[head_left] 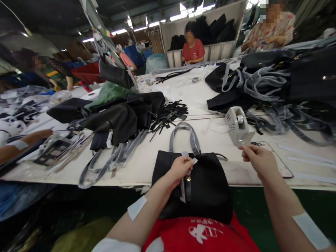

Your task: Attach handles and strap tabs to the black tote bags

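Observation:
A black handbag (207, 182) rests against the table's front edge, its looped handles (185, 129) wrapped in clear plastic. My left hand (181, 169) is closed in a pinch at the bag's upper middle, gripping a small white slip (194, 161). Below those fingers hang a black strap with a gold buckle (188, 176) and a pale tag (182, 190). On the right, my right hand (258, 159) pinches at the front lip of a grey tape dispenser (234, 127). A glint of clear tape shows at its fingertips, mostly too small to make out.
Black bags with plastic-wrapped handles pile up at right (309, 77) and left (115, 117). Short black straps (170, 113) lie heaped mid-table. Under my right wrist is a dark-edged flat board (285, 168), beside white strips (309, 161). Co-workers sit across the table; another arm (28, 143) reaches in at left.

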`<state>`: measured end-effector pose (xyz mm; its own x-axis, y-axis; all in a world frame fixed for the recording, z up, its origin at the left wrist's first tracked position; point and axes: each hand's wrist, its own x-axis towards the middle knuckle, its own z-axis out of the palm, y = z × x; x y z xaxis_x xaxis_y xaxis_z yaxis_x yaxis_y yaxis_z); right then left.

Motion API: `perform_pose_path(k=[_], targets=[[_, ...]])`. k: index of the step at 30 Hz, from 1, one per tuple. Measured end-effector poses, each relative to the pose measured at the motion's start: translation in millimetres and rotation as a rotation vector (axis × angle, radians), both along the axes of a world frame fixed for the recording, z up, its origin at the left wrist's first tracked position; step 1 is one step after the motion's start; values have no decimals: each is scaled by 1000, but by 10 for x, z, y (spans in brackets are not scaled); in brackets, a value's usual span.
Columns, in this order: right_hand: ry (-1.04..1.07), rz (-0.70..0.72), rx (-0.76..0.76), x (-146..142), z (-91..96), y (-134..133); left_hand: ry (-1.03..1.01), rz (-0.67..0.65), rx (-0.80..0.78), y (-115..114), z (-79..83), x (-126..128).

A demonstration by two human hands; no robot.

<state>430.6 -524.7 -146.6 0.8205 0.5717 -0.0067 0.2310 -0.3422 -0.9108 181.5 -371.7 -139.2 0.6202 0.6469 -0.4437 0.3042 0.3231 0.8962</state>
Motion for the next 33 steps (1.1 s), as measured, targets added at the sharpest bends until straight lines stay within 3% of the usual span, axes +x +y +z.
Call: perform_pose_path(k=[2, 4, 8, 14, 21, 28, 33], targets=[[197, 213, 140, -437, 180, 120, -5, -3, 22, -10, -17, 5], [351, 391, 145, -827, 307, 274, 3, -3, 50, -16, -33, 5], [504, 541, 102, -1230, 272, 536, -11, -23, 73, -17, -51, -15], [466, 480, -69, -1246, -9, 662, -28, -44, 70, -34, -53, -44], [434, 462, -131, -1251, -24, 646, -19, -23, 6, -58, -61, -19], [587, 672, -74, -1150, -57, 535, 2, 17, 28, -18, -95, -2], [586, 672, -88, -1147, -116, 528, 46, -11, -80, 15, -89, -21]])
